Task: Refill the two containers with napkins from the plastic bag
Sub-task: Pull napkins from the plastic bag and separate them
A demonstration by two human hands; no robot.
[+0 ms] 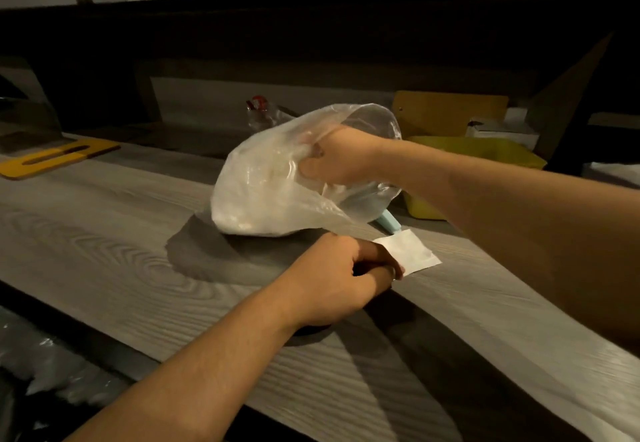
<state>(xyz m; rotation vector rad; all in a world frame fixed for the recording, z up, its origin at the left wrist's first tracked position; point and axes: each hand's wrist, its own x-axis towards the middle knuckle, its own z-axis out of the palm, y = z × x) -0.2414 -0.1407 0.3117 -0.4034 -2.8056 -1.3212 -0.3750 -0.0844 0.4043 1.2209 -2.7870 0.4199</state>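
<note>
A clear plastic bag [263, 185] full of white napkins lies on the grey wood-grain counter [104, 240]. My right hand [332, 157] reaches inside the bag's open mouth, its fingers curled around napkins in there. My left hand [343, 272] sits in front of the bag and pinches the bag's lower edge. A single white napkin [410, 251] lies flat on the counter just right of that hand. A light blue container [388, 221] shows partly behind the bag; most of it is hidden.
A yellow tub [485, 154] stands at the right behind my right arm, with a yellow board [450, 112] behind it. A yellow slotted piece [55, 157] lies at the far left. A small bottle with a red cap [258, 109] stands at the back.
</note>
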